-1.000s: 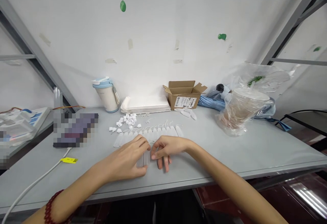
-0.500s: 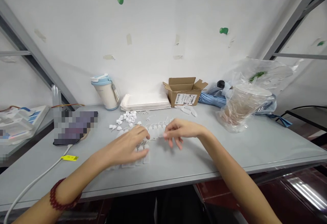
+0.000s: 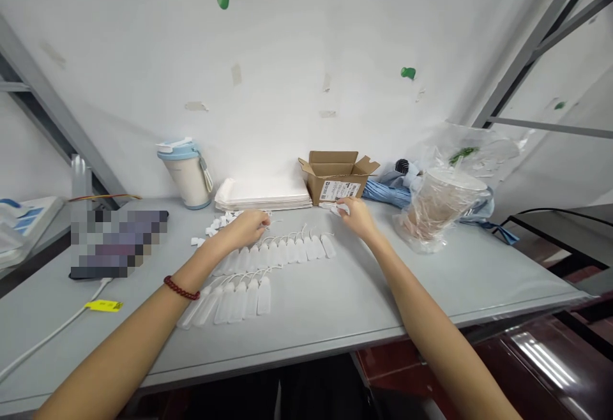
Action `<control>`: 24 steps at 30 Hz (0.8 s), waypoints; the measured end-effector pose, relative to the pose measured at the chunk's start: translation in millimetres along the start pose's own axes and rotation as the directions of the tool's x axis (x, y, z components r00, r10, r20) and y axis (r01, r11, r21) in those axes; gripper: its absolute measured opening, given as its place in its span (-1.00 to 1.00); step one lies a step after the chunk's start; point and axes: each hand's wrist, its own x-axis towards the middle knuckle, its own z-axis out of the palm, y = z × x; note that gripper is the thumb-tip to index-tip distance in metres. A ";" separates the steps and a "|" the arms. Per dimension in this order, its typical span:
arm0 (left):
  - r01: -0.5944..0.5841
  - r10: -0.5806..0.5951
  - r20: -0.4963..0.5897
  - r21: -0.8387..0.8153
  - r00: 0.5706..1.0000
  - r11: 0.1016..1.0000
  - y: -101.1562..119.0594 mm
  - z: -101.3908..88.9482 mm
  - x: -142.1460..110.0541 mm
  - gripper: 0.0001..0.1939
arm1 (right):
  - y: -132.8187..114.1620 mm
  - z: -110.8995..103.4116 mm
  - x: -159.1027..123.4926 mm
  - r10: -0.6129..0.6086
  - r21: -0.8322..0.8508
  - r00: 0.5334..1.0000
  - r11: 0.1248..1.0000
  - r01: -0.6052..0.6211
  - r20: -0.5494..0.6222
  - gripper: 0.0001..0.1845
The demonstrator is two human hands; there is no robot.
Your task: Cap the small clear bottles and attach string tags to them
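1. The right hand (image 3: 355,217) was at the loose clear pieces (image 3: 329,207), thumb and fingers bent close together at their right end; whether it pinched one could not be told.
2. Those loose pieces lay flat on the desk (image 3: 345,299), just in front of the open cardboard box (image 3: 338,180).
3. The left hand (image 3: 249,227) hung over the left part of the desk, its fingers curled in and the fingertips near some thin white strings (image 3: 274,221) — I could not tell whether it held one. A red bead bracelet (image 3: 181,289) circled that wrist.
4. Beside the left hand, partly hidden by it, lay a pile of small white caps (image 3: 211,231).
5. Nearer the person, the clear tags with strings lay in two slanting rows: a back row (image 3: 290,251), passing partly behind the left forearm, and a shorter front row (image 3: 239,302). Their strings pointed toward the wall.
6. Along the wall, a white paper stack (image 3: 263,195) lay between the box and an upright blue-lidded cup (image 3: 186,174).
7. To the right of the box were blue cloth (image 3: 387,193) and a tub wrapped in clear plastic (image 3: 440,206).
8. At the far left lay a dark device (image 3: 119,244) — blurred out — with a white cable (image 3: 52,338) bearing a yellow label (image 3: 105,306).
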 end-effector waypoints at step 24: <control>-0.019 -0.009 -0.251 -0.110 0.968 0.994 4.5 -14.2 -13.6 -0.63 | 3.3 16.6 -0.7 0.065 -0.198 0.996 0.979 -0.051 0.065 -0.84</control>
